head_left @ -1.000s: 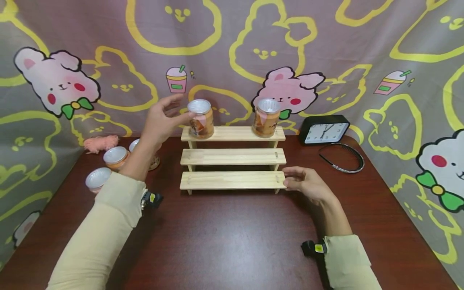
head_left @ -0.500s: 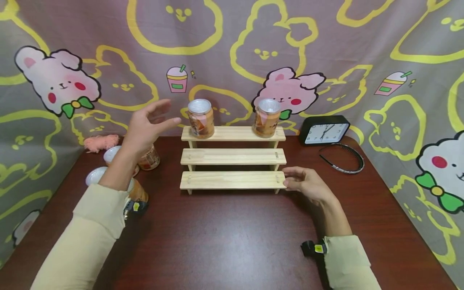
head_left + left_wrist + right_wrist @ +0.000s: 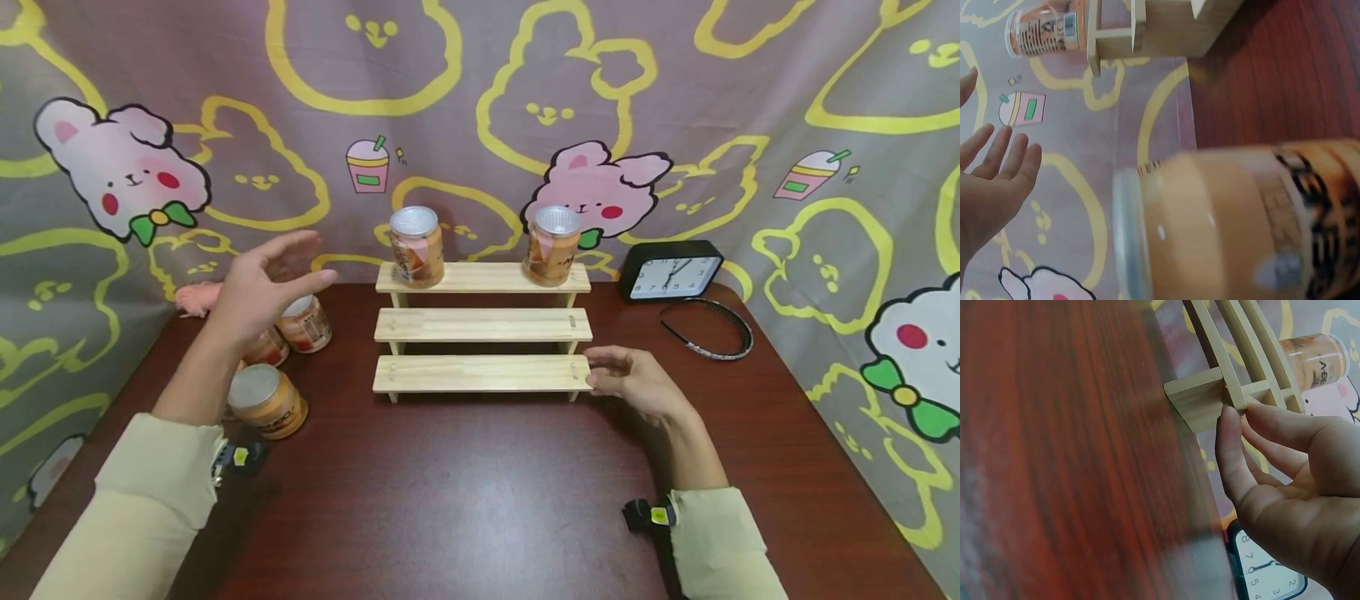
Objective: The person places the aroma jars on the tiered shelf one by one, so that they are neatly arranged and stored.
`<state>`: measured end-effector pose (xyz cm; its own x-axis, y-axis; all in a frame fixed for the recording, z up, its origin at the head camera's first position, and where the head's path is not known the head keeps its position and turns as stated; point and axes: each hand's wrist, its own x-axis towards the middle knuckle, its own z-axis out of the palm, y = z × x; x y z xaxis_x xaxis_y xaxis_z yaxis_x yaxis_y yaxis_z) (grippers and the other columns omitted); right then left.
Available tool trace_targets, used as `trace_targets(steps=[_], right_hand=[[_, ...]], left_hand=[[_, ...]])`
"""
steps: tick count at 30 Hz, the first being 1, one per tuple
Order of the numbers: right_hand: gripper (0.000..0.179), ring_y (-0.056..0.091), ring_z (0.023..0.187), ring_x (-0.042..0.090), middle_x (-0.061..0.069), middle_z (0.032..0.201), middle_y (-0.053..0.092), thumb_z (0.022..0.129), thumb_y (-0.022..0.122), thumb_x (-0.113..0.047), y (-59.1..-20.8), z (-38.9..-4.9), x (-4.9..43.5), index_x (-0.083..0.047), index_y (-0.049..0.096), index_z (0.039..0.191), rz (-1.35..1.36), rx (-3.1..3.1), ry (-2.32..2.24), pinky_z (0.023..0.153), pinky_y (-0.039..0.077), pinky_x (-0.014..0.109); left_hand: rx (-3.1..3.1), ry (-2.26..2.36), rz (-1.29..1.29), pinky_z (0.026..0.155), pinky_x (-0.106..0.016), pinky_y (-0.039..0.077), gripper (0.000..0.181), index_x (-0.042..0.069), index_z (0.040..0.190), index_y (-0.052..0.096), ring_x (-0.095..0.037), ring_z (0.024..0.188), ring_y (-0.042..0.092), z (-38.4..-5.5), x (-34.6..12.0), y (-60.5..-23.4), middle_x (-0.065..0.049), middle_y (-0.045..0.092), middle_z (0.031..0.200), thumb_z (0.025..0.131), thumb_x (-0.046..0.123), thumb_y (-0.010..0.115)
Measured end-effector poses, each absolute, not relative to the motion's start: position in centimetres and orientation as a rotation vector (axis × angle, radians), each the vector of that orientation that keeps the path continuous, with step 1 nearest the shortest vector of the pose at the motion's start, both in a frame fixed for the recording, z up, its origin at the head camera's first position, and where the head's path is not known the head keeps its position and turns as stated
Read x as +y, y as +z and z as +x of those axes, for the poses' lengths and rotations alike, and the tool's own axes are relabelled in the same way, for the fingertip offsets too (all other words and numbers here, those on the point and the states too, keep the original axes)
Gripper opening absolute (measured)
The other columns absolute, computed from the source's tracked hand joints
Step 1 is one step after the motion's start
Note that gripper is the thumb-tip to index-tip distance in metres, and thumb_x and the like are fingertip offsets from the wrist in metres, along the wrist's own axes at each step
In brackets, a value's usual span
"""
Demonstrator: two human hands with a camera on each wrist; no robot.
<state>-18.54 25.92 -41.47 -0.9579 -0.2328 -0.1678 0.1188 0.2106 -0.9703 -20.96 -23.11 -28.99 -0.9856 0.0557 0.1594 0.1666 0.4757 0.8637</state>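
My left hand (image 3: 258,292), fingers spread and holding nothing, hovers over the cans at the left of the table. An orange can (image 3: 267,404) with a silver lid stands below its wrist and looms large in the left wrist view; another can (image 3: 306,325) stands just beyond the hand. More cans there are partly hidden by the forearm. A three-tier wooden shelf (image 3: 480,325) stands mid-table. Its top board bears one can (image 3: 417,250) at the left and one (image 3: 552,250) at the right. My right hand (image 3: 641,385) pinches the lowest board's right end between thumb and fingers.
A black clock (image 3: 675,271) stands at the back right, with a dark headband (image 3: 722,356) lying in front of it. Pink yarn (image 3: 197,298) lies at the back left, partly behind the left hand. A patterned cloth (image 3: 465,83) hangs behind the table (image 3: 450,500).
My left hand has drawn away from the top-left can on the shelf, moving left and down towards the cans on the table. The right hand keeps its hold on the shelf.
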Motion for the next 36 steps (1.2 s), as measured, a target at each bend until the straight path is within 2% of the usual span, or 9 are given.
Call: trace_targets(steps=[4, 7, 10, 13, 18, 23, 29, 32, 36], right_hand=[[0.049, 0.066, 0.095, 0.012, 0.023, 0.115, 0.065, 0.092, 0.066, 0.01, -41.5, -18.5, 25.9, 0.019, 0.047, 0.137, -0.112, 2.209, -1.81, 0.078, 0.059, 0.03], [0.049, 0.066, 0.094, 0.013, 0.018, 0.111, 0.067, 0.092, 0.067, 0.009, -41.5, -18.6, 25.9, 0.018, 0.048, 0.136, -0.114, 2.198, -1.825, 0.077, 0.059, 0.03], [0.049, 0.066, 0.094, 0.012, 0.014, 0.109, 0.067, 0.092, 0.067, 0.008, -41.5, -18.7, 26.0, 0.018, 0.048, 0.135, -0.124, 2.196, -1.83, 0.077, 0.059, 0.03], [0.05, 0.066, 0.094, 0.012, 0.016, 0.11, 0.067, 0.092, 0.068, 0.008, -41.5, -18.7, 26.0, 0.018, 0.048, 0.136, -0.121, 2.195, -1.827, 0.078, 0.059, 0.031], [0.049, 0.067, 0.095, 0.013, 0.02, 0.114, 0.065, 0.093, 0.066, 0.009, -41.5, -18.7, 26.0, 0.017, 0.047, 0.137, -0.092, 2.201, -1.808, 0.079, 0.059, 0.032], [0.049, 0.066, 0.095, 0.012, 0.02, 0.114, 0.065, 0.092, 0.065, 0.011, -41.6, -18.7, 25.9, 0.018, 0.048, 0.137, -0.094, 2.202, -1.804, 0.079, 0.059, 0.032], [0.05, 0.067, 0.094, 0.012, 0.022, 0.114, 0.065, 0.093, 0.067, 0.008, -41.5, -18.7, 25.9, 0.017, 0.047, 0.138, -0.095, 2.207, -1.797, 0.08, 0.059, 0.034], [0.05, 0.067, 0.093, 0.012, 0.022, 0.114, 0.066, 0.093, 0.066, 0.007, -41.6, -18.7, 26.0, 0.018, 0.047, 0.138, -0.106, 2.208, -1.798, 0.08, 0.059, 0.033], [0.049, 0.066, 0.094, 0.011, 0.022, 0.113, 0.066, 0.093, 0.065, 0.009, -41.6, -18.7, 26.0, 0.019, 0.046, 0.137, -0.131, 2.209, -1.801, 0.08, 0.059, 0.031]], left_hand=[[-2.592, -1.525, -0.176, 0.094, -0.02, 0.043, 0.065, 0.02, 0.151, 0.048, -0.021, 0.131, 0.048, -20.5, -24.3, -29.4, -0.004, 0.054, 0.145, 0.094, 0.034, 0.074], [-2.586, -1.525, -0.184, 0.09, -0.013, 0.044, 0.064, 0.017, 0.152, 0.047, -0.016, 0.13, 0.05, -20.2, -25.1, -29.8, -0.006, 0.053, 0.146, 0.095, 0.03, 0.074], [-2.582, -1.551, -0.214, 0.09, -0.011, 0.044, 0.063, 0.014, 0.152, 0.047, -0.01, 0.124, 0.053, -19.8, -25.8, -30.3, -0.008, 0.053, 0.146, 0.096, 0.024, 0.073], [-2.581, -1.584, -0.282, 0.089, -0.012, 0.047, 0.06, 0.011, 0.151, 0.047, -0.005, 0.118, 0.057, -19.5, -26.5, -30.6, -0.002, 0.056, 0.142, 0.097, 0.016, 0.072], [-2.647, -1.538, -0.339, 0.087, -0.011, 0.047, 0.057, 0.01, 0.149, 0.05, -0.007, 0.119, 0.057, -18.9, -27.7, -30.9, 0.005, 0.057, 0.139, 0.096, 0.014, 0.072], [-2.771, -1.454, -0.337, 0.082, -0.016, 0.052, 0.054, 0.008, 0.144, 0.055, -0.017, 0.119, 0.057, -18.3, -28.8, -31.2, -0.003, 0.055, 0.138, 0.094, 0.016, 0.075], [-2.906, -1.465, -0.382, 0.084, -0.015, 0.051, 0.054, 0.004, 0.139, 0.057, -0.007, 0.117, 0.059, -17.5, -30.1, -31.7, 0.0, 0.061, 0.133, 0.091, 0.016, 0.079], [-2.995, -1.429, -0.397, 0.078, -0.026, 0.056, 0.055, 0.007, 0.139, 0.058, -0.001, 0.111, 0.06, -17.1, -30.4, -31.9, -0.008, 0.062, 0.135, 0.09, 0.019, 0.08], [-3.121, -1.351, -0.458, 0.072, -0.036, 0.057, 0.057, 0.006, 0.139, 0.058, -0.013, 0.116, 0.06, -16.8, -30.6, -32.1, -0.018, 0.06, 0.136, 0.089, 0.023, 0.081]])
